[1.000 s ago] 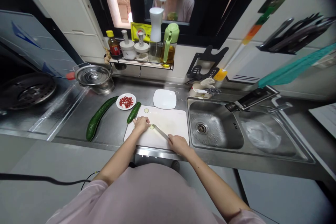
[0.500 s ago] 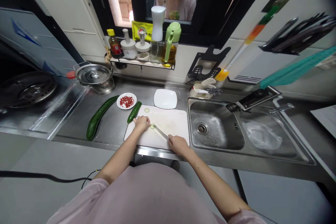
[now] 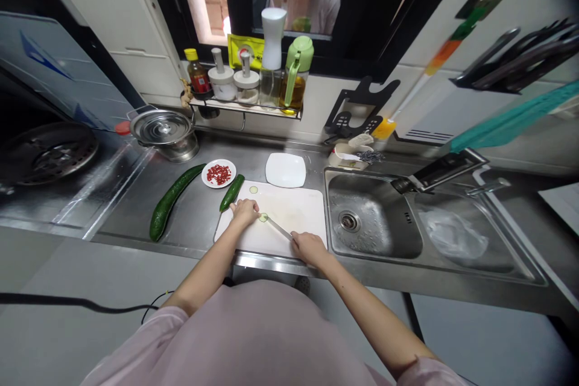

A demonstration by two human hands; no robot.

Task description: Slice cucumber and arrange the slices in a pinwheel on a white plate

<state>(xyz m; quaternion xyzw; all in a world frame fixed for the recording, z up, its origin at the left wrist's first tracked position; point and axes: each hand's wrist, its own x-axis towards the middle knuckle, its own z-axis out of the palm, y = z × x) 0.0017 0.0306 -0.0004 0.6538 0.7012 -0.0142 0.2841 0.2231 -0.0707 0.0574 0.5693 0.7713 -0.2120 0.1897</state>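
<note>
On the white cutting board [image 3: 280,235], my right hand [image 3: 310,248] grips the handle of a knife [image 3: 279,228]. The blade points left and its tip reaches a pale green cucumber slice [image 3: 263,217]. With curled fingers, my left hand [image 3: 245,212] holds that slice at its near left side; part of what lies under the fingers is hidden. Another cucumber slice [image 3: 254,190] lies flat near the board's far edge. A cut length of cucumber [image 3: 231,193] rests across the board's far left corner, just beyond my left hand.
Left on the steel counter lie a long whole cucumber [image 3: 169,205] and a small plate of chopped red pieces [image 3: 219,175]. Behind the board sits a white square plate [image 3: 285,170]. A lidded pot [image 3: 163,132] stands at back left; the sink [image 3: 373,217] adjoins the board's right.
</note>
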